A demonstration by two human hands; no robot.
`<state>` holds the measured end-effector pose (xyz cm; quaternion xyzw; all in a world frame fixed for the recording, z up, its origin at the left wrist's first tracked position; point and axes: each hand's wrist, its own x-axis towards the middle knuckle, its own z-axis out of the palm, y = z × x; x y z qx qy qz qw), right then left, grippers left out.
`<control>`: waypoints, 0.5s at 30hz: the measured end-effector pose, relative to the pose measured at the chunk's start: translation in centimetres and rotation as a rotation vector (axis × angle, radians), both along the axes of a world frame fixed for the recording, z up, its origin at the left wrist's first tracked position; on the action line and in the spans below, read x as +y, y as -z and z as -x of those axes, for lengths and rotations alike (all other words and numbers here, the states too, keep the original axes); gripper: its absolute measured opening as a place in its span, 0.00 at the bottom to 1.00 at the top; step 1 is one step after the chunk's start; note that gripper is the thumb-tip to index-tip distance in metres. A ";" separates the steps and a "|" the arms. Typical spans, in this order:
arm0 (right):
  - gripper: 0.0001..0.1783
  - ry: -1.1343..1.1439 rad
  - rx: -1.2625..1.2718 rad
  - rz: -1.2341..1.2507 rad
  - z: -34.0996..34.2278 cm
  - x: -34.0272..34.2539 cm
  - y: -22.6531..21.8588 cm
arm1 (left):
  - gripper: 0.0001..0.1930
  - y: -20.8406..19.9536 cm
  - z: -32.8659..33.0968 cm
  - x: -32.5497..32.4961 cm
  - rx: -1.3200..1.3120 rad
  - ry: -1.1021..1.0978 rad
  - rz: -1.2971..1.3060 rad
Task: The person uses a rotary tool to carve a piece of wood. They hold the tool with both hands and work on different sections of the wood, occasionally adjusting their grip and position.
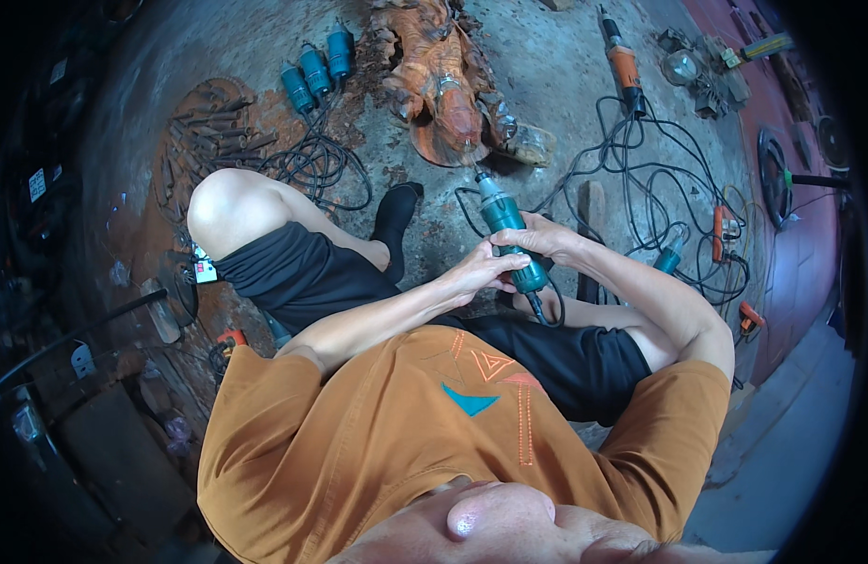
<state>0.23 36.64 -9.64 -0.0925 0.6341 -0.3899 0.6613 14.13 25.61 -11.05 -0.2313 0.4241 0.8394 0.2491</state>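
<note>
Both my hands are closed round a teal die grinder, held tilted with its nose toward the wood carving. My left hand grips the rear of the body, close to where the cord comes out. Further forward, my right hand wraps the middle from the other side. The tool's thin tip is right at the near end of the carving; whether it touches the wood I cannot tell. Reddish brown and rough along its sides, the carving lies on the floor with a rounded, smoother end facing me.
Three teal power tools stand at the far left, their cords tangled below. Several wooden-looking rods lie piled left. An orange-and-black grinder and looping black cords spread right, near another teal tool and an orange power strip.
</note>
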 end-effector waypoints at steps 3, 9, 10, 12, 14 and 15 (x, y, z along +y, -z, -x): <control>0.35 -0.003 0.007 -0.017 -0.7 -0.9 -0.2 | 0.30 -0.5 -0.4 -1.4 0.018 0.061 0.071; 0.39 0.052 -0.162 -0.038 -3.1 -1.1 0.2 | 0.35 -3.0 -2.1 -3.7 0.014 0.157 0.123; 0.39 0.068 -0.191 -0.045 -3.4 -1.2 -0.5 | 0.36 -3.4 -2.4 -4.0 -0.005 0.165 0.124; 0.40 0.103 -0.250 -0.060 -4.1 -1.5 -2.1 | 0.37 -4.5 -3.1 -4.7 -0.042 0.184 0.125; 0.40 0.149 -0.294 -0.056 -4.6 -2.2 -4.5 | 0.37 -5.2 -3.5 -5.4 -0.044 0.214 0.180; 0.40 0.192 -0.312 -0.052 -5.1 -2.4 -4.3 | 0.37 -5.3 -3.6 -5.9 -0.039 0.230 0.205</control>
